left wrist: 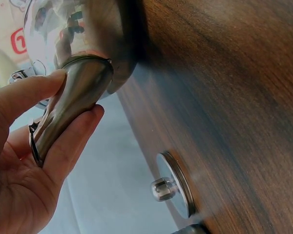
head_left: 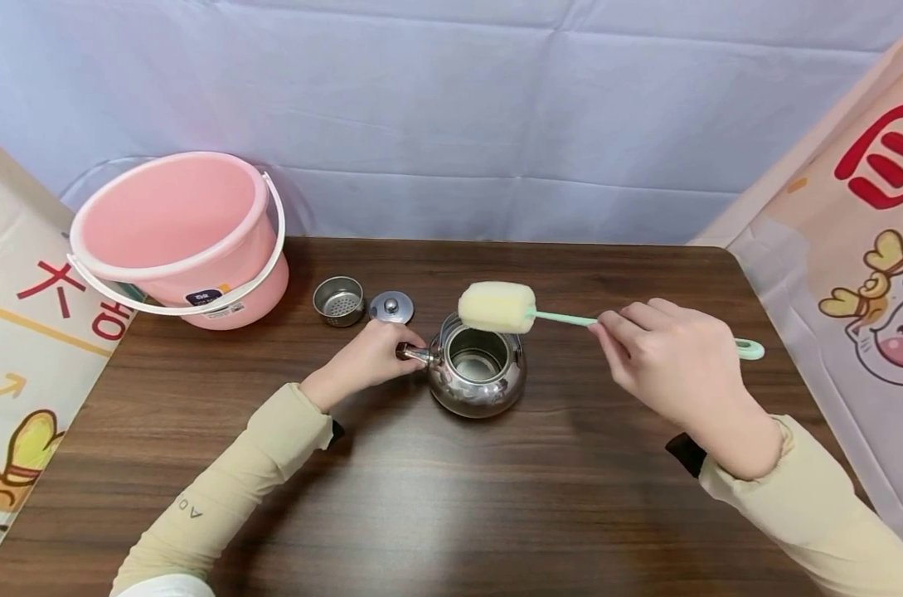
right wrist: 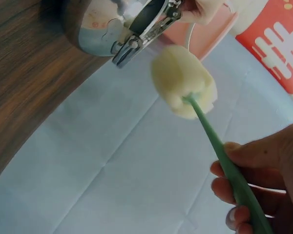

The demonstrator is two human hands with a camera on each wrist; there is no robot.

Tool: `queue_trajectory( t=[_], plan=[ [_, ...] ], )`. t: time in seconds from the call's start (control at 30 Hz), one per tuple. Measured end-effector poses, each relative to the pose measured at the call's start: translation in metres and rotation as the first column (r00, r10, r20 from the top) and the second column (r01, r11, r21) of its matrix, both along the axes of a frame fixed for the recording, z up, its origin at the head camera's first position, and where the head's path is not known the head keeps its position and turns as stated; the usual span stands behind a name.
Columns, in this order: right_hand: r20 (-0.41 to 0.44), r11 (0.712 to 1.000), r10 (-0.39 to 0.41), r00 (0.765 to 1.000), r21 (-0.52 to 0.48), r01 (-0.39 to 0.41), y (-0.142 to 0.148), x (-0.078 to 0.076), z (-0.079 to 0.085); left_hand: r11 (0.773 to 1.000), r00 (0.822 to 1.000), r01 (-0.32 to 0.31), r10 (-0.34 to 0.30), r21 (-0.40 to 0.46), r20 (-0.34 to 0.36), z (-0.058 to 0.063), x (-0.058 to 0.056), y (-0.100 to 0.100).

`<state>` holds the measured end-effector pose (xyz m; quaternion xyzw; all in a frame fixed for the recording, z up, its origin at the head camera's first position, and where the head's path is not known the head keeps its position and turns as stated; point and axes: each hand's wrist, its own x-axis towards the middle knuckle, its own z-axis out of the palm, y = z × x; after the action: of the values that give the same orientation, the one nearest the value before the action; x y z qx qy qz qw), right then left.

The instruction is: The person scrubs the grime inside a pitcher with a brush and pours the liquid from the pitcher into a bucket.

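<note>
A shiny metal teapot (head_left: pixel 475 396) stands lidless on the wooden table, its round mouth facing up. My left hand (head_left: pixel 372 358) grips the teapot's spout (left wrist: pixel 80 92) between thumb and fingers. In my right hand (head_left: pixel 671 361) is a sponge bottle brush with a pale green handle (right wrist: pixel 229 170), held with curled fingers. The brush's cream sponge head (head_left: pixel 497 307) is in the air and overlaps the teapot's far rim in the head view. The right wrist view shows the sponge beside the teapot's folded handle, outside the mouth.
Left of the teapot lie its knobbed lid (head_left: pixel 391 308) and a perforated strainer cup (head_left: pixel 339 301). A pink bucket (head_left: pixel 275 286) with a white handle stands at the back left. A pale cloth (head_left: pixel 496 124) hangs behind the table (head_left: pixel 391 514), and printed cloths hang at both sides.
</note>
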<state>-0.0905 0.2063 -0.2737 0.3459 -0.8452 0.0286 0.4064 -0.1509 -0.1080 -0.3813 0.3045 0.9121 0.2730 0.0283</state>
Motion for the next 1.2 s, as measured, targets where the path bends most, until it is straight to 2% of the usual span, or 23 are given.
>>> queue_trajectory(
  t=[0.2,0.37,0.53,0.8,1.2],
  plan=[
    [-0.013,0.987,-0.085,0.996,-0.142,0.082,0.011,-0.007,-0.006,1.000,1.000,0.010,-0.010,0.003,-0.011,0.000,-0.001,0.000],
    [-0.017,0.952,-0.121,0.992,-0.286,0.111,0.021,-0.016,-0.013,1.000,1.000,0.010,-0.010,0.005,-0.005,0.001,-0.001,-0.001],
    [-0.011,0.919,-0.168,0.986,-0.362,0.153,0.030,-0.024,-0.018,1.000,1.000,0.013,-0.013,0.005,-0.004,0.001,-0.001,-0.001],
    [0.026,0.878,-0.246,0.969,-0.418,0.234,0.048,-0.035,-0.029,1.000,1.000,0.023,-0.023,0.003,-0.019,0.002,0.000,0.000],
    [0.116,0.862,-0.320,0.940,-0.377,0.339,0.085,-0.048,-0.047,1.000,1.000,0.025,-0.025,0.003,-0.018,0.002,0.000,0.000]
  ],
)
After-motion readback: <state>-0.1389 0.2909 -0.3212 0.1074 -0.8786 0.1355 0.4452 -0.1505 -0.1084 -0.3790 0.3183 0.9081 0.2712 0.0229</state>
